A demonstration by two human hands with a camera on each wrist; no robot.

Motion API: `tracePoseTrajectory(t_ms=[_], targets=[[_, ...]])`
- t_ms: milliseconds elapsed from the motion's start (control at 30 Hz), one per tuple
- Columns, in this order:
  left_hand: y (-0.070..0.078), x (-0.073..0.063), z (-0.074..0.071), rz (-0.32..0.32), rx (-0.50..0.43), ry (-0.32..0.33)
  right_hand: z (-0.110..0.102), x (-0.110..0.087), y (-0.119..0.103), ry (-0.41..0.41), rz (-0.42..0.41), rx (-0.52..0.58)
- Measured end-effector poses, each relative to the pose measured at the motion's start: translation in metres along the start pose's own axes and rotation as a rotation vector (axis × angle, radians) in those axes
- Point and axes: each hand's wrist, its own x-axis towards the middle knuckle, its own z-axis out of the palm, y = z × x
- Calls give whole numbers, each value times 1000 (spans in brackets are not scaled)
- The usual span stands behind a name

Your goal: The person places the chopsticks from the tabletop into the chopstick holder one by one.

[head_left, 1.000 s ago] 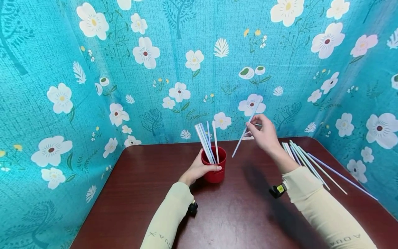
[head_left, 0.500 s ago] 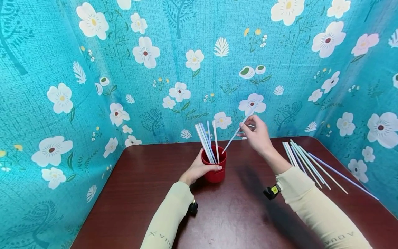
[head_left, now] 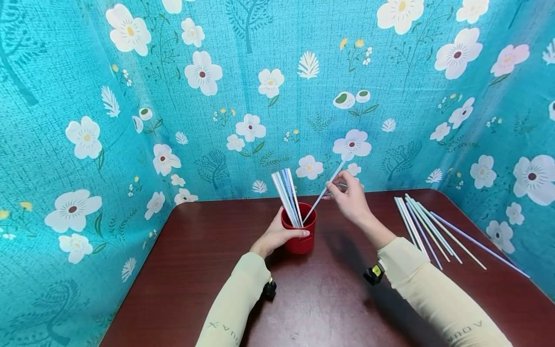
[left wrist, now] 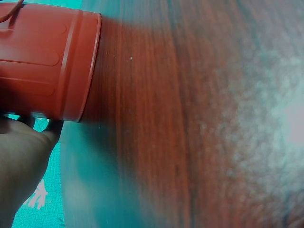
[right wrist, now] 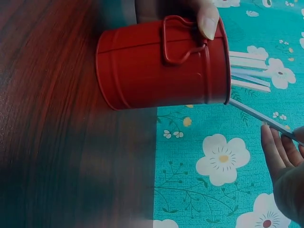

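A red metal pail (head_left: pixel 299 245) stands upright on the table, holding several white and pale blue straws (head_left: pixel 284 193) that lean left. My left hand (head_left: pixel 277 236) grips the pail, its thumb across the near side below the rim; the right wrist view shows that thumb (right wrist: pixel 208 23) beside the wire handle (right wrist: pixel 166 42). My right hand (head_left: pixel 351 200) pinches a pale blue straw (head_left: pixel 337 171) between thumb and fingers. This straw slants, its lower end inside the pail and its upper end pointing up and right. The pail's wall hides the straws' bottoms.
Several loose straws (head_left: pixel 427 229) in white, blue, green and purple lie fanned out on the table's right side. A blue flowered cloth (head_left: pixel 243 96) hangs behind and at both sides of the dark red-brown table (head_left: pixel 208 270).
My right hand has moved left and down, bringing the straw's lower end from beside the pail into it. A white straw in the pail has tipped left against the others. The left hand stays put.
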Motion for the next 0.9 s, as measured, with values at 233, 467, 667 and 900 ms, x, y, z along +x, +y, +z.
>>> tracePoseTrajectory(t_ms=[233,467,667,900], targets=[[-2,1,1,10,4,7,7,5,23,-36,-31,-40],[-2,2,1,11,6,6,10,5,30,-59,-49,-180],[-2,2,0,14,-6,-6,17,7,33,-96,-55,-300],[-1,2,0,28,-16,-14,27,9,34,-207,-65,-406]])
